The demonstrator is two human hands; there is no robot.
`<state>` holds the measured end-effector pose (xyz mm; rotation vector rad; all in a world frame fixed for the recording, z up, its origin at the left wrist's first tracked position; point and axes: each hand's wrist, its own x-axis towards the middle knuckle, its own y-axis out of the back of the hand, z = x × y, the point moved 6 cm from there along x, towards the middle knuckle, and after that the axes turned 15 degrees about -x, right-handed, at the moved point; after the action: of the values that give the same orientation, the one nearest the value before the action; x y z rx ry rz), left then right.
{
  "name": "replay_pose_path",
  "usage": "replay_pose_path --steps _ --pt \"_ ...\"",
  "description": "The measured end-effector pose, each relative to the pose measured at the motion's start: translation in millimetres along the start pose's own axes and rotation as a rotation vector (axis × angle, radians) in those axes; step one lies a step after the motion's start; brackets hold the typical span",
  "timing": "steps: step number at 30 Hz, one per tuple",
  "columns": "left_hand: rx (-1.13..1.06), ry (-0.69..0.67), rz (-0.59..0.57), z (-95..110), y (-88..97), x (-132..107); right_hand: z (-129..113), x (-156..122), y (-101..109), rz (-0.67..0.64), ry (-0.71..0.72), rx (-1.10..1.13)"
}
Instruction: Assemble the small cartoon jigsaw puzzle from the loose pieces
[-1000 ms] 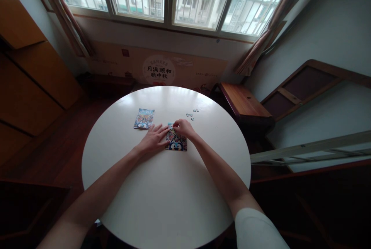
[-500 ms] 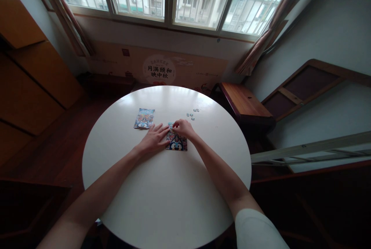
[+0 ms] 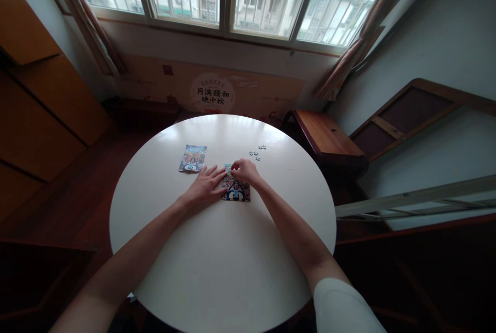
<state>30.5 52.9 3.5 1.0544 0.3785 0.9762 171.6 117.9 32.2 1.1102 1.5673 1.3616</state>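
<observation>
Daylit room with a barred window behind, round white worktop (image 3: 217, 250) filling the middle. Lying at its centre, a small colourful puzzle (image 3: 236, 191), long axis running away from the body, directly under both hands. Resting flat and spread on the puzzle's left edge, left hand (image 3: 205, 184). Pinching at the far top edge with fingertips drawn together, right hand (image 3: 245, 170), what it grips too small to tell. Sitting apart to the left, a printed picture card (image 3: 192, 158). Scattered beyond to the right, loose puzzle pieces (image 3: 257, 153), nothing blocking reach.
</observation>
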Motion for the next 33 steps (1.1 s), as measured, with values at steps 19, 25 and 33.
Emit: replay_pose_path --steps 19,25,33 --pt "0.006 -0.001 0.000 1.4 1.2 0.3 14.2 6.5 3.0 0.145 0.009 0.063" --pt "0.004 0.010 -0.008 1.5 1.1 0.1 67.1 17.6 10.1 0.264 -0.170 0.153" --pt "-0.003 0.010 -0.001 2.2 1.9 -0.2 134.7 8.6 2.8 0.427 -0.427 0.104"
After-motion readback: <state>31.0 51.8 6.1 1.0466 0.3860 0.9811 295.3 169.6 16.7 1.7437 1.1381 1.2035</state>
